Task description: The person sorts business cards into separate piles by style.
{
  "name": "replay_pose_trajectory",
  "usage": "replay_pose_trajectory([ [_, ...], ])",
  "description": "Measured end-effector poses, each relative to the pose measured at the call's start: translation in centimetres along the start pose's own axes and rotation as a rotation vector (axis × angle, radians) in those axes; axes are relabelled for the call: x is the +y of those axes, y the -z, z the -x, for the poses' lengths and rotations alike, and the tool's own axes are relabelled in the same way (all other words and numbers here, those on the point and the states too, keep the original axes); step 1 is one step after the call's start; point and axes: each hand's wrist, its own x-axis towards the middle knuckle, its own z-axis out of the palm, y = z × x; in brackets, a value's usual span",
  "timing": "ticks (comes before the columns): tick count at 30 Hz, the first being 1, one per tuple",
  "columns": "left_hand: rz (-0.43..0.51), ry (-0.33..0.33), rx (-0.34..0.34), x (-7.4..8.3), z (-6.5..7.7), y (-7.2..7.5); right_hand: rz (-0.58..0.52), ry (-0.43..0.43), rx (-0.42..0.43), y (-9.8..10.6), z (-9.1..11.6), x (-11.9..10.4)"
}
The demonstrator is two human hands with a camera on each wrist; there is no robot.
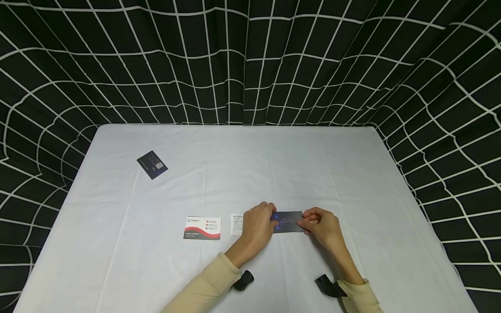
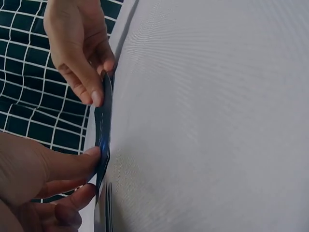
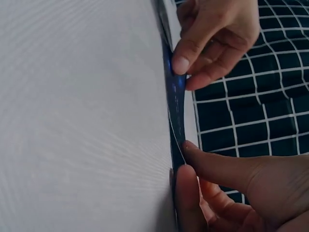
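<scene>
A dark blue business card (image 1: 288, 221) lies between my two hands, slightly raised from the cloth at its right end. My left hand (image 1: 258, 221) pinches its left end, the thumb on the printed face. At the right end, my right hand (image 1: 322, 226) pinches the edge between thumb and index finger, seen close in the right wrist view. Partly under my left hand is a white card (image 1: 236, 224) with small print. Farther left lies a white, red and grey business card (image 1: 202, 228). Both wrists wear black straps.
Another dark card (image 1: 152, 165) with a QR code lies tilted at the back left of the table. A white cloth (image 1: 242, 165) covers the tabletop. Black curtains with a white grid (image 1: 219, 65) hang behind and at both sides.
</scene>
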Motion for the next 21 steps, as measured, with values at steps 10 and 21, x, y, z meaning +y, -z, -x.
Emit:
replay_pose_trajectory([
  [10,-0.081,-0.054,0.005,0.25,-0.01,0.07,0.192,0.014,0.082,-0.58,0.18,-0.57],
  [21,-0.142,-0.068,0.002,0.42,0.46,-0.08,0.256,0.048,0.057,-0.89,0.33,-1.05],
])
